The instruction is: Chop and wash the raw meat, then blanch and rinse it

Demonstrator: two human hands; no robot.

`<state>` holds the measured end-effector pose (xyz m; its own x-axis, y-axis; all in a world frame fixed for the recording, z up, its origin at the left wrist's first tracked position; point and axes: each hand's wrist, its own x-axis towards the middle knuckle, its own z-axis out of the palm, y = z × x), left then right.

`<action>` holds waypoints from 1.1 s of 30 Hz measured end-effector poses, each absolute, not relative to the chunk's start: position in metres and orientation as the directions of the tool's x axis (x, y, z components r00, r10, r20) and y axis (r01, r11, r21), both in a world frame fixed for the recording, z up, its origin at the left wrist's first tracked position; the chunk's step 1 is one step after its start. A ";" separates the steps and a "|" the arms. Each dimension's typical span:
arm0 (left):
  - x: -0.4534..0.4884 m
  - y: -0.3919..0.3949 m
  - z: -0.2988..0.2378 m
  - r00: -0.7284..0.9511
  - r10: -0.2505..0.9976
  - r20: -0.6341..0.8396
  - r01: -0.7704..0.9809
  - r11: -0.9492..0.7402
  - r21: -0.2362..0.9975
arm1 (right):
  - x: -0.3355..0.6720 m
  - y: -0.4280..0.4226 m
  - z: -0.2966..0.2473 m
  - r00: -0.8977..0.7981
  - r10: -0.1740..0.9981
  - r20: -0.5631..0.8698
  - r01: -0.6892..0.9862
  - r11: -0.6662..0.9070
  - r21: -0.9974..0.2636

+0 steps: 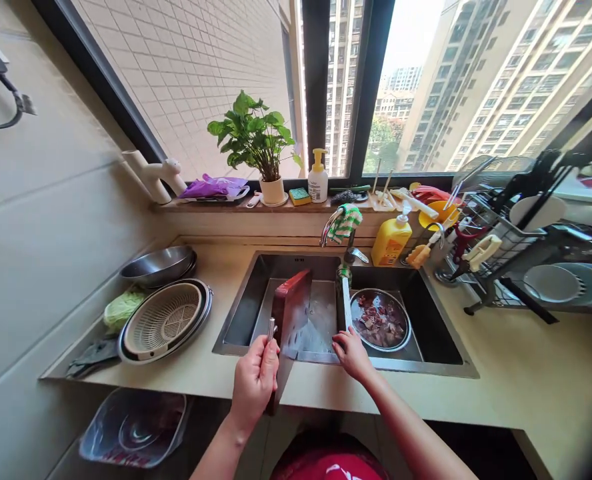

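As far as can be judged, you are partway through: the red-brown board (293,308) is up on edge near the centre of the frame, over the left basin and the sink's front rim (401,366), and is not yet set down. Its face looks wet. Your left grip (257,373) is clamped on the metal handle (271,325) beside it. Your right grip (353,355) has its fingers loosely curled and apart, with nothing seen in it, at the near end of the basin divider (347,303); you cannot tell whether they touch it. Right of that, meat pieces (380,320) lie in liquid in a round bowl (410,333), apparently left for later.

The counter (509,357) is pale and runs across the frame. At its left sit a beige colander (163,317), a metal pan (156,267) and a cabbage (123,311); at the right, a loaded dish rack (502,265). A striped cloth (345,223) hangs over the tap at centre. Above, a potted plant (255,137) stands before windows facing tall buildings (516,73).
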<state>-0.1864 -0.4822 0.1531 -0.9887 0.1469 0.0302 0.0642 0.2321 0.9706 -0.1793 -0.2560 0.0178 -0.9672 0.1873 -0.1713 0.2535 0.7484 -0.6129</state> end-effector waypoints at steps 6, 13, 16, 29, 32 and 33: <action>-0.165 -0.497 0.145 -0.975 0.218 0.041 0.086 0.204 0.975 | -0.190 -0.265 0.047 -0.980 0.197 0.018 0.152 0.807 -0.571; -0.162 -0.512 0.132 -0.966 0.252 0.065 0.128 0.245 0.961 | -0.208 -0.289 0.066 -0.980 0.192 -0.044 0.189 0.854 -0.485; -0.164 -0.515 0.129 -0.946 0.317 0.064 0.142 0.227 0.964 | -0.203 -0.297 0.067 -0.981 0.186 -0.055 0.188 0.845 -0.500; -0.167 -0.521 0.135 -0.939 0.339 0.059 0.160 0.278 0.947 | -0.164 -0.332 0.042 -0.977 0.201 -0.070 0.199 0.743 -0.639; -0.167 -0.523 0.135 -0.944 0.325 0.059 0.166 0.312 0.935 | -0.171 -0.332 0.039 -0.982 0.190 -0.011 0.152 0.745 -0.650; -0.167 -0.523 0.133 -0.945 0.322 0.057 0.166 0.321 0.933 | -0.174 -0.330 0.038 -0.981 0.192 -0.039 0.175 0.773 -0.610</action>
<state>-0.1669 -0.5226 0.1327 -0.9451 0.3217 0.0571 0.1656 0.3209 0.9325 -0.1743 -0.3298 0.0376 -0.9807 0.1918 -0.0387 0.1752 0.7730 -0.6098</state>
